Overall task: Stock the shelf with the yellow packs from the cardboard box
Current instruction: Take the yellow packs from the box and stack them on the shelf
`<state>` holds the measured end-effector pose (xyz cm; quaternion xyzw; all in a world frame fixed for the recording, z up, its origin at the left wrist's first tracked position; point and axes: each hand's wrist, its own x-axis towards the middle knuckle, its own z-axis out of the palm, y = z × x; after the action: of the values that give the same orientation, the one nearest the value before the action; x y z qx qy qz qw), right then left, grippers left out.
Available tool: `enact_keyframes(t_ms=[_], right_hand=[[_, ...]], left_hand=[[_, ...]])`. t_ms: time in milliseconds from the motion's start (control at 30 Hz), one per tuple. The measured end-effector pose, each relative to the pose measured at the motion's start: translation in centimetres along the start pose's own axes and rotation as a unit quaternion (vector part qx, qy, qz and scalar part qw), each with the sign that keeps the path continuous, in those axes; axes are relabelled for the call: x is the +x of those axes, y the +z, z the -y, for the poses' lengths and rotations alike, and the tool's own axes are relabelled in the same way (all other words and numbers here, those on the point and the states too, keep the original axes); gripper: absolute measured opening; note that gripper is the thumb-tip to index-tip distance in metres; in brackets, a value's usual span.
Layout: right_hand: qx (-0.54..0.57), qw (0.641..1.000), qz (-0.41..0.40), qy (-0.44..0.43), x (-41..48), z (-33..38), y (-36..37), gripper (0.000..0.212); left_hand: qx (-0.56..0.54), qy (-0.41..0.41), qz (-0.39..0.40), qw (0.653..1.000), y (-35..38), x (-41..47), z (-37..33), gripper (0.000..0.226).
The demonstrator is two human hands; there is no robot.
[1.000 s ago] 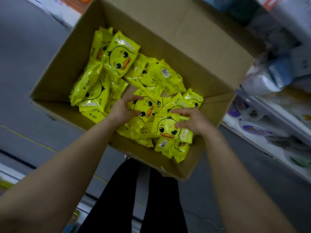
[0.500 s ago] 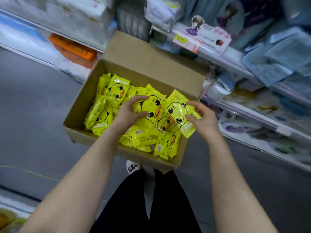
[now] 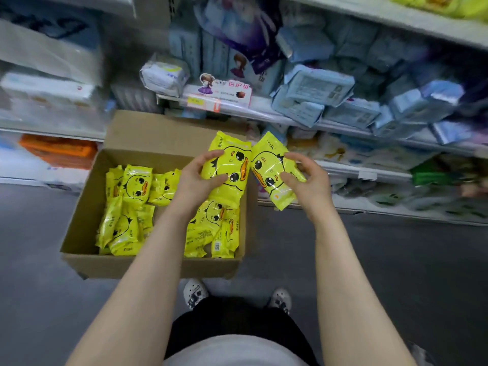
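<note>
Your one cardboard box [image 3: 87, 207] sits on the grey floor [image 3: 396, 260], open-topped, with plain brown matte walls. Against its left wall lies a heap of yellow packs [image 3: 129, 207]: glossy, crinkled plastic pillows, each printed with a cartoon duck face. A second heap [image 3: 211, 233] lies in the near right corner. That is two heaps of roughly ten packs in all, overlapping too much for an exact count.

Your left hand [image 3: 196, 178] grasps one yellow pack [image 3: 232, 165], fingers and thumb curled onto its face, above the box's far right corner. Just beside it, your right hand [image 3: 306, 175] pinches a second pack [image 3: 266, 173] between thumb and fingers, past the box's right wall. The top corners of the two packs touch, and both tilt.

Behind them stands the shelf [image 3: 290, 117], its white front edge carrying price tags. Soft pale-blue packets [image 3: 317, 88] are piled on it in a loose jumble. Your two patterned shoes [image 3: 195, 293] show beyond the box's near wall.
</note>
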<state>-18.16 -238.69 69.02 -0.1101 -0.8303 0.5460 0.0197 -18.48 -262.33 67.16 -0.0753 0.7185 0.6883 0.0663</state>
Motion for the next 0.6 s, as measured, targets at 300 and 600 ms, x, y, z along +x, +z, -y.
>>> enact_keyframes(t_ms=[300, 600], right_hand=[[-0.008, 0.998, -0.052, -0.038, 0.1, -0.5, -12.0, 0.044], [-0.012, 0.991, -0.123, -0.043, 0.2, -4.0, -27.7, 0.043]], left_hand=[[-0.015, 0.05, 0.063, 0.997, 11.3, -0.5, -5.3, 0.051], [0.022, 0.088, 0.111, 0.99, 26.6, -1.6, -9.2, 0.051]])
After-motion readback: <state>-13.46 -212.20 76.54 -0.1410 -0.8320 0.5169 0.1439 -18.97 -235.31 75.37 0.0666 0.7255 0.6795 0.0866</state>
